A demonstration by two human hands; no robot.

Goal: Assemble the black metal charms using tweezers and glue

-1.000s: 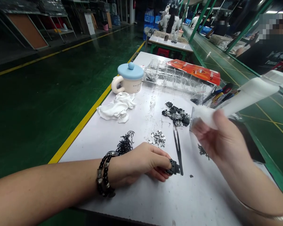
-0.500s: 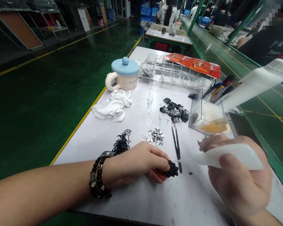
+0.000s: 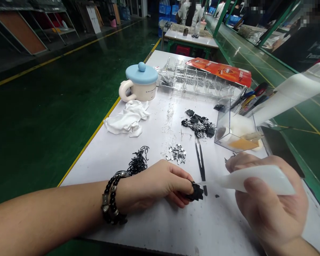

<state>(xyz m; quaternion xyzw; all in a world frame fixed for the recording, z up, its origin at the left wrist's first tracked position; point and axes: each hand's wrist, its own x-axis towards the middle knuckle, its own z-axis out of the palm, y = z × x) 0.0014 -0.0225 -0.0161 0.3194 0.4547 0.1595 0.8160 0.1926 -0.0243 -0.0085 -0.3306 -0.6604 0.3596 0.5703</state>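
My left hand [image 3: 160,183] pinches a small black multi-pronged part [image 3: 196,192] between thumb and fingers, near the table's front edge. My right hand [image 3: 269,202] grips a white plastic strip [image 3: 256,179], and its thin tip reaches the black part. Whether the tip touches it, I cannot tell. Black metal tweezers [image 3: 200,165] lie on the table just beyond the black part. Nearby are a heap of black and silver parts [image 3: 198,124], a small pile of silver pieces [image 3: 176,154] and a tangle of fine black pieces [image 3: 138,161].
A white work table [image 3: 160,217] holds a lidded blue-and-cream mug [image 3: 140,82], a crumpled white cloth [image 3: 126,121], a clear compartment tray [image 3: 194,80], an orange packet [image 3: 220,71], a clear acrylic box [image 3: 234,129] and hand tools [image 3: 249,97]. A blurred white strip [image 3: 288,94] crosses the upper right.
My right hand has moved down and left with the white strip, uncovering the acrylic box, and the strip's tip now reaches the black part. My left hand has hardly moved.
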